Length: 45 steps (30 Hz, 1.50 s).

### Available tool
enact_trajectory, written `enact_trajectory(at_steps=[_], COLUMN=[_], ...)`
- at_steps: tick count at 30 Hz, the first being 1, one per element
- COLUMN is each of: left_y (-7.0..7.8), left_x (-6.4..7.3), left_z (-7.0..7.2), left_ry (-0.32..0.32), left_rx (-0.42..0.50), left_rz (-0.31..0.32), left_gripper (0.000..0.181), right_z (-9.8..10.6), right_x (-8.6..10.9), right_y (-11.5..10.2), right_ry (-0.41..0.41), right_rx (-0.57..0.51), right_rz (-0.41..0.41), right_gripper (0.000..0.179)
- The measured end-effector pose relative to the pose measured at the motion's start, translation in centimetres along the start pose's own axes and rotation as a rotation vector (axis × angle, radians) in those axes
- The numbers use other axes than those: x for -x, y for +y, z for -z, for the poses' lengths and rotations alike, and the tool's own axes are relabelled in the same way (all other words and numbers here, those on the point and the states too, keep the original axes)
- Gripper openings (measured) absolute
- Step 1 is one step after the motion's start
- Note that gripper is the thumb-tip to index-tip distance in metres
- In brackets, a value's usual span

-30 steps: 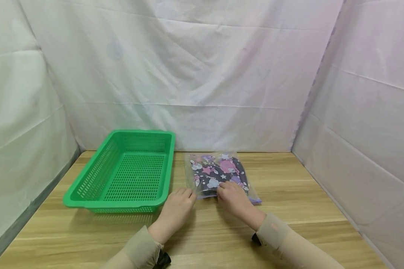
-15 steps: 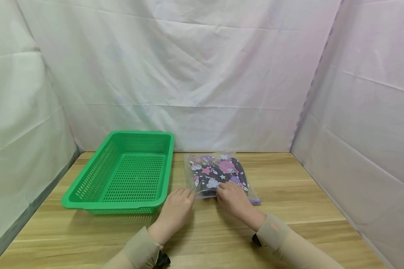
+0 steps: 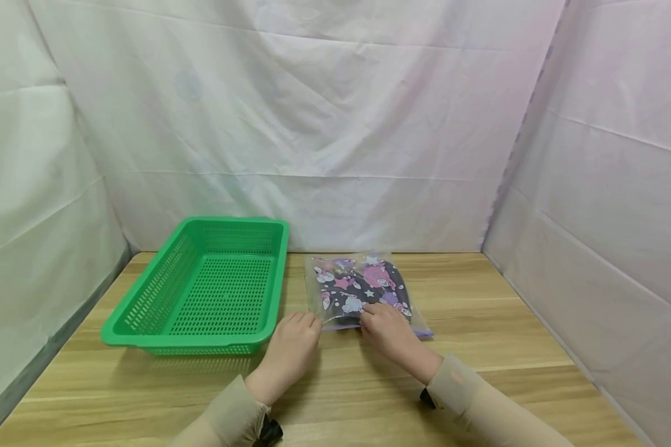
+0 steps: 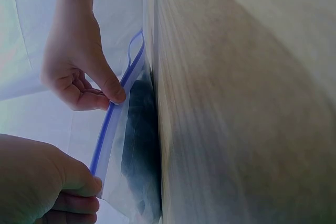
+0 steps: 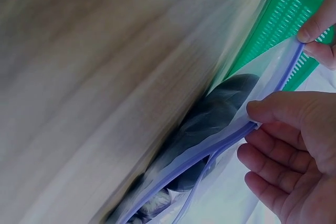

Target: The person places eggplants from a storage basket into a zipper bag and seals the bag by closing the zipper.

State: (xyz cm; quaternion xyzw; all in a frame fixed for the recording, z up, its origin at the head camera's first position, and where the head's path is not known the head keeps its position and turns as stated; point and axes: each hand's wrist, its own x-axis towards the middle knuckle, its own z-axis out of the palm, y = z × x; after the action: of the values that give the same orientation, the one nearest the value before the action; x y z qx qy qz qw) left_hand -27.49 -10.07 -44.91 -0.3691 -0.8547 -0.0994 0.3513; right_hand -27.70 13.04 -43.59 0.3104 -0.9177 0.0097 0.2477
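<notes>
A clear zip bag (image 3: 363, 288) with a purple zip strip along its near edge lies on the table, holding dark folded fabric printed with pink, white and purple figures and stars. My left hand (image 3: 292, 347) pinches the near left corner of the strip between thumb and fingers. Near the strip's middle, my right hand (image 3: 388, 332) pinches it with thumb and forefinger, the other fingers curled loosely below. In the right wrist view a small pale slider (image 5: 255, 125) shows under the right thumb. To the right of that hand, the two purple edges stand apart in a gap.
Left of the bag stands a green perforated plastic basket (image 3: 282, 273), its near right corner close to my left hand. White cloth (image 3: 335, 124) hangs behind and on both sides of the wooden table (image 3: 481, 335).
</notes>
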Motion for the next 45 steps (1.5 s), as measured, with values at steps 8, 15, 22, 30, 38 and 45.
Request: enact_trajectory(at_steps=[8,15,22,30,38,45], left_y=[-0.16,-0.01,-0.05,-0.08,-0.15,-0.17], left_x=[-0.05,-0.04,-0.05,-0.02,-0.08,-0.08], left_z=[-0.06,0.11,0.04,-0.02,-0.09,-0.10], left_ry=[-0.012,-0.021,-0.025,-0.022,0.003,-0.004], left_rx=[-0.008,-0.014,-0.015,-0.020,-0.017,-0.001], left_rz=[0.013,0.018,0.022,0.019,0.014,0.027], left_gripper=[0.006,0.006,0.006,0.004,0.010,0.012], right_z=[0.03,-0.08,-0.14,-0.13,-0.03,-0.10], right_x=[0.05,0.31,0.41,0.49,0.66,0.65], right_y=[0.23,0.32,0.45,0.53,0.61,0.83], right_ry=[0.000,-0.001,-0.012,-0.031,-0.009,0.003], right_rx=[0.004,0.009,-0.002,0.005,0.021,0.017], right_rz=[-0.008,-0.023,-0.027,-0.043,-0.038,-0.034], right_gripper=[0.016,0.016,0.017,0.020,0.023,0.024])
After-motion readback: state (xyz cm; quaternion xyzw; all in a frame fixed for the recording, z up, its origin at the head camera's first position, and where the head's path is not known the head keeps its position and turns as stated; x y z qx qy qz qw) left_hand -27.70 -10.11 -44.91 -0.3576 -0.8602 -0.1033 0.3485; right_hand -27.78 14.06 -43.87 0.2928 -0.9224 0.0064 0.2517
